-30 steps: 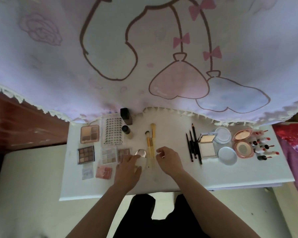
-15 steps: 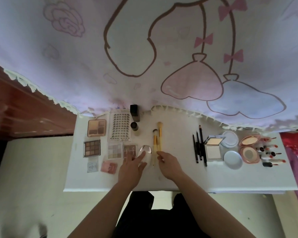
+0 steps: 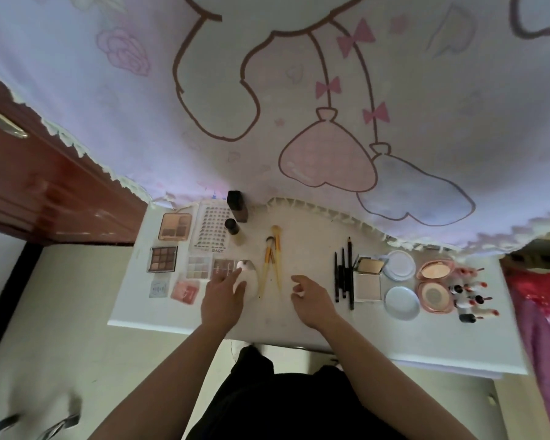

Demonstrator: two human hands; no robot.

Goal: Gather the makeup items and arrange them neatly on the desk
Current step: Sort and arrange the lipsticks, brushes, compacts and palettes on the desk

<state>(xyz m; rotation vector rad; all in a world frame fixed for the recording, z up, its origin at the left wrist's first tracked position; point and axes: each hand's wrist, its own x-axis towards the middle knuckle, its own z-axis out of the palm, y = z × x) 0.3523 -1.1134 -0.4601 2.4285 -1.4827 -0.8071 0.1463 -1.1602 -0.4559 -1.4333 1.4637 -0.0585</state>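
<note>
Left hand (image 3: 223, 296) lies with straight fingers and thumb on the left side of a white egg-shaped item (image 3: 249, 284) with a silvery far end. It rests there rather than clenching. Right hand (image 3: 311, 296) hovers just right of centre, fingers loosely curled, holding nothing.

Between the hands, two gold-handled brushes (image 3: 272, 268) lie on the white desk (image 3: 172, 315), crossed near their bristles and splayed toward the person. Left of the egg sit four eyeshadow palettes: a peach one (image 3: 175, 227), a dark-framed one (image 3: 162, 258), a pale one (image 3: 198, 267) and a small one (image 3: 221, 266) partly under the fingers. A false-lash tray (image 3: 211, 228) has a short word on its near edge, upside-down and too small to read surely. A pink sachet (image 3: 185, 290) and a blue packet (image 3: 159, 287) carry print that is illegible. Two dark-capped bottles (image 3: 235, 206) stand behind.

On the right lie dark pencils (image 3: 343, 274) in a row, an open square compact (image 3: 367, 277), a white round lid (image 3: 399, 265), a blue one (image 3: 402, 298), an open pink compact (image 3: 434, 284) and lipsticks (image 3: 470, 293) — blurred. A cartoon-printed cloth (image 3: 299, 122) hangs behind.
</note>
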